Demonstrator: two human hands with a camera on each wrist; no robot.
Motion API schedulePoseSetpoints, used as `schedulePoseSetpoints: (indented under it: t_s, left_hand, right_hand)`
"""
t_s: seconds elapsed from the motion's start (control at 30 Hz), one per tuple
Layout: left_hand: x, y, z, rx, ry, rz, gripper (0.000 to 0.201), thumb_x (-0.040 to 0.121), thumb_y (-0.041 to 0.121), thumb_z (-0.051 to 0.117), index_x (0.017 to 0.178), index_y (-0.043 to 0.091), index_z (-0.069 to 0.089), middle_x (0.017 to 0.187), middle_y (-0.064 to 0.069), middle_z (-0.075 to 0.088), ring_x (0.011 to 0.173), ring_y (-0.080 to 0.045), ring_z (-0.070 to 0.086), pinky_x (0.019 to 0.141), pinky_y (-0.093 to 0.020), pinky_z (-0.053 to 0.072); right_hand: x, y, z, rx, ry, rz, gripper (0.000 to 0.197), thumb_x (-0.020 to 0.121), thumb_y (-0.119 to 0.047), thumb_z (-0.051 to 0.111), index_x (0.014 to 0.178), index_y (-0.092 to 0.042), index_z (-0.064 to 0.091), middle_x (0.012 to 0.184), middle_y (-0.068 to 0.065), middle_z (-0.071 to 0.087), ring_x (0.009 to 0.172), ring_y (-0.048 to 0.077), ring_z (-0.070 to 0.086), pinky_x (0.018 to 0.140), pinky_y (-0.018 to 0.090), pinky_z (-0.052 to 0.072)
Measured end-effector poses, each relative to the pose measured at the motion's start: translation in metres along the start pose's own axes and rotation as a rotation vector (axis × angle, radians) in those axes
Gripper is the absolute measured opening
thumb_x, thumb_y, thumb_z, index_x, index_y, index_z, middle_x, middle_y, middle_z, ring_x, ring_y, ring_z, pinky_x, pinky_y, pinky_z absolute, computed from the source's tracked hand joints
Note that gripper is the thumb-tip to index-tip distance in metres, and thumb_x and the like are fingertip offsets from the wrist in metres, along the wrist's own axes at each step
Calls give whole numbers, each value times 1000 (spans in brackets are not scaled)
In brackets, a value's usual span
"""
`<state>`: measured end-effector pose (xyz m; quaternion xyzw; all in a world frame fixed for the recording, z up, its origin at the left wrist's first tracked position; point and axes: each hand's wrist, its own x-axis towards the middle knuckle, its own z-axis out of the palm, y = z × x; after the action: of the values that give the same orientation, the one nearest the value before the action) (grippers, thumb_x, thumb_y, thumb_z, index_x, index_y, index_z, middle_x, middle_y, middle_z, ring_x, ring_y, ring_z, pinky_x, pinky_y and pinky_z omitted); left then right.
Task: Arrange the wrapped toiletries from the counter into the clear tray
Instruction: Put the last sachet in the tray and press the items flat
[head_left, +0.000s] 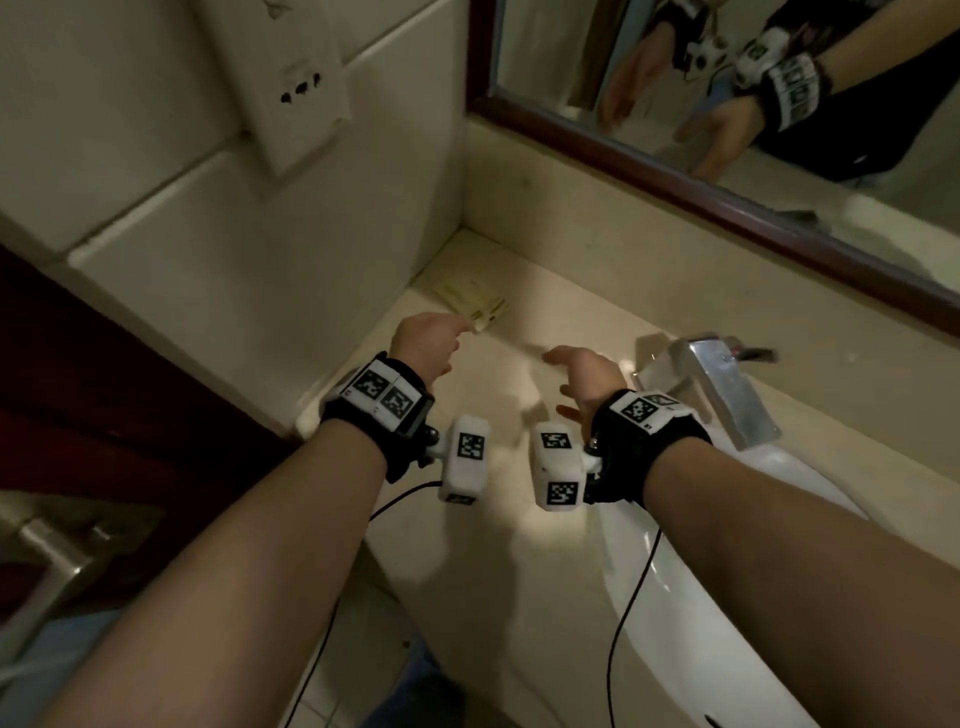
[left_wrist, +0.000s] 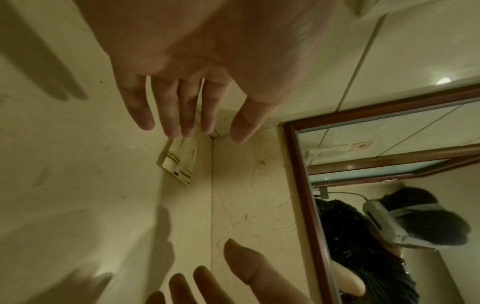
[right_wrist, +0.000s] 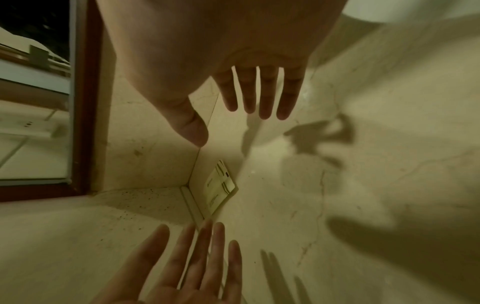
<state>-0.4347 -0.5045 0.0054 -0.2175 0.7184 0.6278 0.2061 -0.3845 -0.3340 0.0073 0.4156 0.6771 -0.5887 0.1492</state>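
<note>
Hands reached toward a wrapped packet in the tabletop's far-left corner.
Both hands were spread, holding nothing; pinching the packet's free near edge would probably lift it best.

Dim bathroom with pale tiled wall carrying a socket plate. Beige stone counter meeting wall at far left corner. Dark wood-framed mirror above backsplash. White sink with chrome tap at counter's right.

wrapped packet lies on the counter in its far left corner; faucet stands well right, behind the sink.
</note>
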Motion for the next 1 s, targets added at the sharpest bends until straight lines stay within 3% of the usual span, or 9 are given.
schedulePoseSetpoints:
  t_s: [0.07, 0.13, 0.3, 0.33, 0.47, 0.57, 0.67, 0.87, 1.0]
  left_hand:
    - [24, 7, 3, 42, -3, -4, 27, 85, 27, 67, 106, 10, 67, 117, -9, 67, 113, -27, 62, 97, -43, 51]
    - [44, 12, 6, 96, -16, 10, 26, 85, 24, 66, 107, 10, 69, 112, -4, 65, 111, -26, 59, 99, -44, 50]
    - [76, 15, 8, 195, -38, -27, 36, 86, 25, 67, 122, 22, 62, 112, 4, 59, 105, -25, 57, 88, -38, 48]
    - [82, 15, 9, 209, -40, -18, 41, 86, 25, 67, 127, 22, 58, 118, 3, 59, 109, -25, 56, 93, -41, 48]
    - [103, 16, 12, 309, -56, 16, 57, 87, 23, 66, 141, 26, 46, 137, -1, 52, 121, -27, 51, 102, -49, 46]
    - [113, 16, 12, 404, -86, 32, 66, 87, 27, 64, 148, 25, 37, 147, -5, 45, 128, -31, 47, 104, -49, 44]
    - [122, 13, 14, 483, -94, 34, 71, 85, 32, 64, 150, 25, 34, 149, -7, 45, 130, -32, 47, 107, -47, 41]
    - [128, 8, 20, 577, -72, 99, 63, 87, 22, 61, 146, 16, 40, 151, -7, 42, 133, -29, 44, 108, -37, 38]
    - [127, 3, 15, 502, -67, 60, 49, 85, 22, 60, 134, 25, 52, 133, -2, 58, 114, -24, 56, 96, -35, 46]
  right_hand:
    - [17, -7, 9, 16, -27, 3, 22, 80, -28, 67, 101, -21, 65, 112, -5, 61, 108, 24, 57, 77, 35, 53]
    - [32, -14, 16, 21, -57, 1, 19, 82, -27, 65, 100, -22, 66, 102, -8, 61, 107, 23, 57, 87, 39, 54]
    - [57, -29, 32, 52, -114, 21, 21, 83, -27, 62, 103, -22, 65, 116, 2, 60, 106, 22, 57, 92, 44, 53]
    - [60, -34, 36, 45, -119, 27, 19, 81, -28, 62, 99, -24, 66, 113, 2, 60, 104, 22, 58, 91, 43, 54]
    - [79, -45, 53, 64, -146, 51, 58, 59, -31, 64, 116, -20, 67, 87, 0, 57, 88, 21, 56, 69, 34, 51]
    - [88, -49, 61, 176, -135, 104, 43, 55, -22, 67, 98, -17, 73, 81, 5, 55, 80, 23, 55, 64, 33, 49]
    - [94, -52, 67, 220, -145, 120, 41, 56, -15, 67, 96, -8, 74, 80, 9, 54, 77, 26, 55, 68, 35, 49]
    - [105, -48, 68, 217, -126, 113, 14, 80, -5, 66, 93, -3, 72, 61, 7, 65, 59, 25, 65, 59, 30, 51]
    - [106, -38, 73, 85, -151, 21, 32, 67, -20, 80, 95, -5, 74, 62, 7, 62, 61, 23, 60, 67, 34, 51]
